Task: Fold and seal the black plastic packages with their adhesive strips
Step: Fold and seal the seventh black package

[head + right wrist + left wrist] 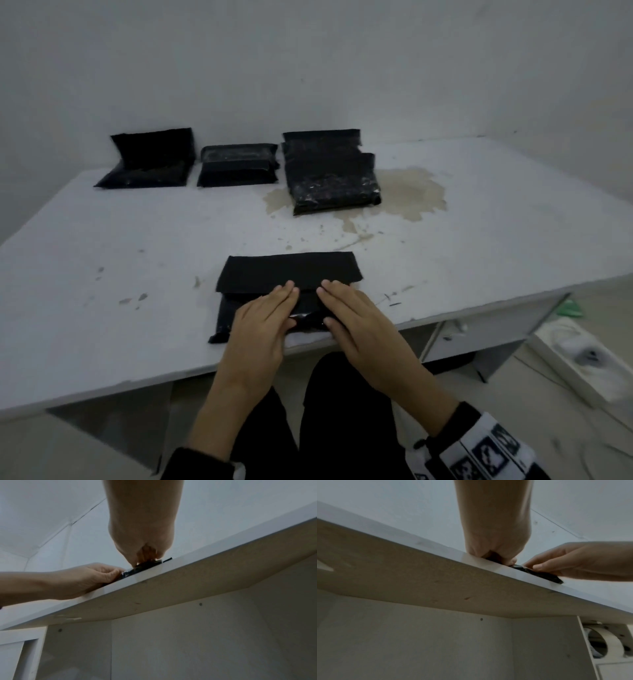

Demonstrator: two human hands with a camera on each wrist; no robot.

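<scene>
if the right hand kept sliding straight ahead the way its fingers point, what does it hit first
The right hand lies flat on the near package, fingers pointing away and slightly left. Straight on, they would first meet the package's raised flap, right at the fingertips. Beyond that lies bare table, though depth is hard to judge.

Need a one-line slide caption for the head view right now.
Left hand and right hand press flat on a black plastic package at the white table's near edge, flap unfolded.

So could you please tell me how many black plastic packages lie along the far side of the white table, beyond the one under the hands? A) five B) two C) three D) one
C: three black plastic packages sit in a row near the wall.
</scene>
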